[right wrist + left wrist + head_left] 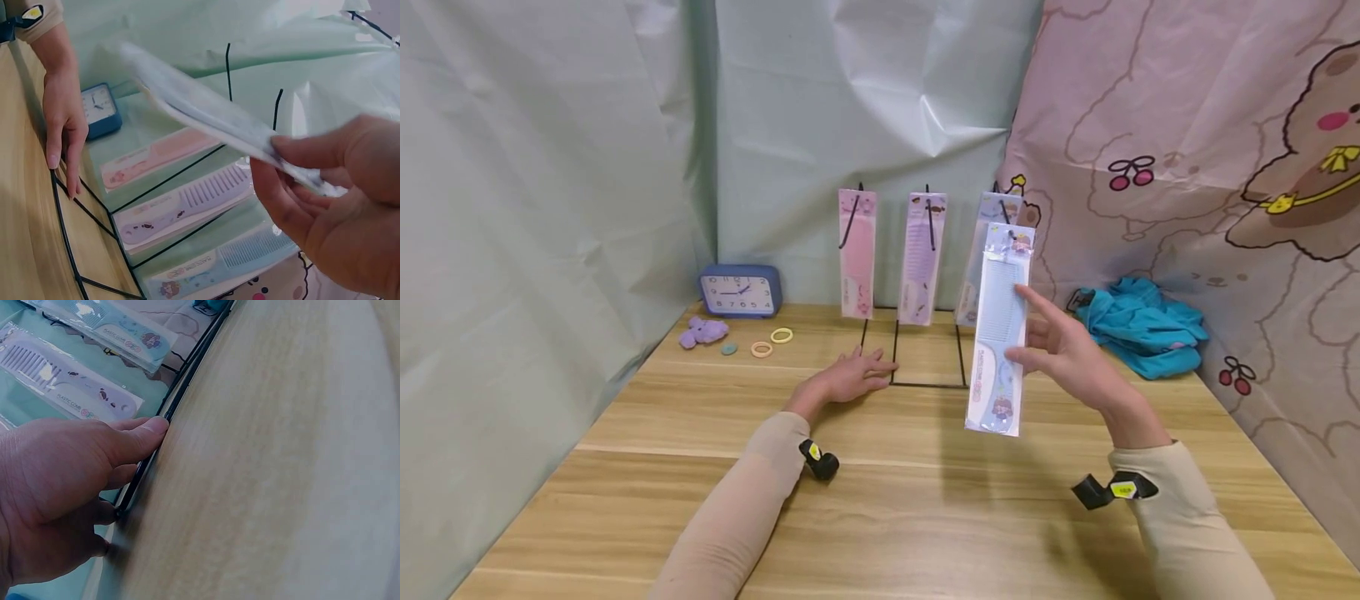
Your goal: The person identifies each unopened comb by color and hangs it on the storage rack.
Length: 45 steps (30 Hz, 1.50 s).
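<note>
My right hand (1067,354) pinches a light blue comb in a clear package (1000,325) by its edge, upright and in front of the rack. In the right wrist view, this packaged comb (206,112) is tilted and apart from the hooks. My left hand (850,377) rests on the base of a black wire rack (928,386), its thumb and fingers touching the wire. Three packaged combs hang from the rack: a pink comb (857,254), a purple comb (922,258) and another blue comb (970,292), partly hidden behind the held one.
A blue clock (740,292) stands at the table's back left. Before it lie a purple scrunchie (703,332), a peach hair tie (762,350), a yellow hair tie (782,336) and a small teal ring (728,349). Crumpled teal fabric (1138,329) lies at the back right by the curtain.
</note>
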Tool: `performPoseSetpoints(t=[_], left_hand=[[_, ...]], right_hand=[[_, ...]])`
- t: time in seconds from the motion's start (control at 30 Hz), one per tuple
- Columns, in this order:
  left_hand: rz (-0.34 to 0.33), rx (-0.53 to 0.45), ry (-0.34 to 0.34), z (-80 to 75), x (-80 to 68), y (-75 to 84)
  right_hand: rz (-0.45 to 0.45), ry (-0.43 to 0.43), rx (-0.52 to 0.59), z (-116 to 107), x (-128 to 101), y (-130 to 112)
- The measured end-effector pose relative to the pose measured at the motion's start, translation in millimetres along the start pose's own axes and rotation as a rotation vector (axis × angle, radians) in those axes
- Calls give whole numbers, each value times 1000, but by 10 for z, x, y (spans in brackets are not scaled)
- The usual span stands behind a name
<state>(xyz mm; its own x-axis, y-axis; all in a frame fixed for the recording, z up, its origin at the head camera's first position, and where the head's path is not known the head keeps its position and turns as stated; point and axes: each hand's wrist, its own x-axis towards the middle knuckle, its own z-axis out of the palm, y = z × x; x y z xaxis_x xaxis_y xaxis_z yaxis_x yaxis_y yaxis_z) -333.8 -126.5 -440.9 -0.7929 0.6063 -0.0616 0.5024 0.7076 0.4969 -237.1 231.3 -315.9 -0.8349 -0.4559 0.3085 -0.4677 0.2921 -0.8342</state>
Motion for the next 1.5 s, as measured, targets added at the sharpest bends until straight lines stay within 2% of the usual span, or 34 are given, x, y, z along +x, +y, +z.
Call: performPoseSetpoints(t=[0.13,0.27,0.63,0.83,1.13,1.5], left_hand=[[5,9,4,11,4,0],[2,11,-2,23,5,9],[-2,10,4,10,2,-4],[-11,13,6,20,0,-9],[-12,-3,14,27,-16,3],[-14,18,8,18,0,-12]], right_hand=[[65,62,-41,-4,48,35],[112,88,-79,-2,116,63],[114,134,-168,-79,463,202],[80,151,-198,-72,581,336],[56,159,-151,-80,700,418],[69,156,-173,-125,793,508]])
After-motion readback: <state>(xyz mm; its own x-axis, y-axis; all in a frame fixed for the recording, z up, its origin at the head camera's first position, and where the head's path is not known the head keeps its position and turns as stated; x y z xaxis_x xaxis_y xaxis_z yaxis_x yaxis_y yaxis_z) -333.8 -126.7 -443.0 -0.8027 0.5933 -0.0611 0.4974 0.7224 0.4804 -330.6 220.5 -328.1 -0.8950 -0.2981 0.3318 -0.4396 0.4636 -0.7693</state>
